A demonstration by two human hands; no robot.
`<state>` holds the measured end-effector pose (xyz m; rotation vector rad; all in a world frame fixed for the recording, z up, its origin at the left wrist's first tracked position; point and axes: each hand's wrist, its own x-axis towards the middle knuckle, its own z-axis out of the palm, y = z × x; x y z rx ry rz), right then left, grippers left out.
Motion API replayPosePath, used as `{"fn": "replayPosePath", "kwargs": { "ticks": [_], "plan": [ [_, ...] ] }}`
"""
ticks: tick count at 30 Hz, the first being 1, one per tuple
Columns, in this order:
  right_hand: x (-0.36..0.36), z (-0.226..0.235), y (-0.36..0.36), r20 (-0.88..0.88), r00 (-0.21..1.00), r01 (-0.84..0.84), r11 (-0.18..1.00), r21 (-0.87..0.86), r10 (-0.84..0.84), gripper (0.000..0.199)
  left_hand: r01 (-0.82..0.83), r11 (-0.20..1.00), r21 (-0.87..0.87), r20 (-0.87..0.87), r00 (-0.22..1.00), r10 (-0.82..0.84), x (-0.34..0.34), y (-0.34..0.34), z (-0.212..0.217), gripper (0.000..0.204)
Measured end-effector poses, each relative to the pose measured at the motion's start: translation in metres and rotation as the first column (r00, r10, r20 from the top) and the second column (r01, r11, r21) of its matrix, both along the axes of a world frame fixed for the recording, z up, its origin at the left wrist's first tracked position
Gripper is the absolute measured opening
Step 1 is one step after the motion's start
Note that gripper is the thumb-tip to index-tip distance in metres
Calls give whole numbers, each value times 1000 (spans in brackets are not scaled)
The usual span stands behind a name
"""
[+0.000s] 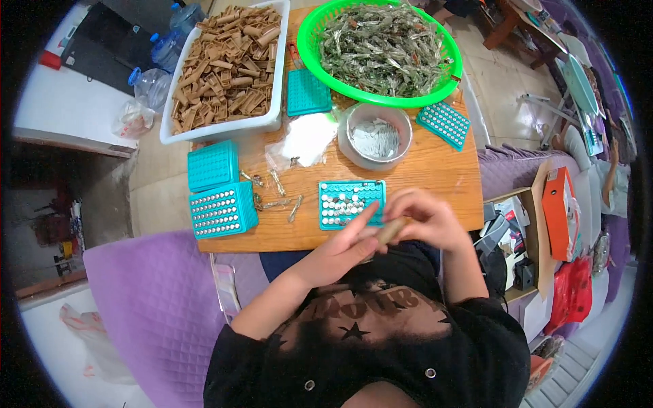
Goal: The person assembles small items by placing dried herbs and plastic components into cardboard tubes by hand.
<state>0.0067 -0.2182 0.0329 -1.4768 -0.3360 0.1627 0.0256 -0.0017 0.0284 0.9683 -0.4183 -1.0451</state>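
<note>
A small tan-brown plastic piece (392,232) is between my two hands, above the near edge of the wooden table. My left hand (343,250) grips it with the thumb, index finger stretched forward. The fingers of my right hand (427,216) are curled round its other end, slightly smeared by motion. Just beyond my hands lies a teal tray (352,185), partly filled with small round silver pieces; my left fingertips cover its lower right corner. Several small metal-and-clear parts (274,203) lie loose to the left of this tray.
A white bin (281,81) of brown plastic pieces and a green basket (309,64) of clear-wrapped parts stand at the back. Between them and me is a white tub (345,146) of thin pale strips. Stacked teal trays (223,209) stand left; another tray (443,125) lies right.
</note>
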Motion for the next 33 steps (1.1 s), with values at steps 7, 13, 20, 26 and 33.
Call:
{"fn": "replayPosePath", "kwargs": {
  "ticks": [7,13,20,26,33],
  "plan": [
    [-9,-80,-190,-309,668,726,502,470,-677,20,-427,861,276,139,904,403,30,45,-10,39],
    [4,-172,-274,-567,307,948,297,114,-764,20,-435,764,476,146,896,419,8,68,-23,31],
    [57,-216,-309,-680,156,895,393,-208,-716,48,-582,661,474,415,809,416,58,70,8,17],
    [23,-235,-345,-705,318,860,505,-67,-634,39,-844,473,253,861,419,287,178,77,32,16],
    [22,-124,-276,-567,422,785,598,-162,-708,26,-746,300,595,780,448,-437,260,72,6,21]
  ]
}}
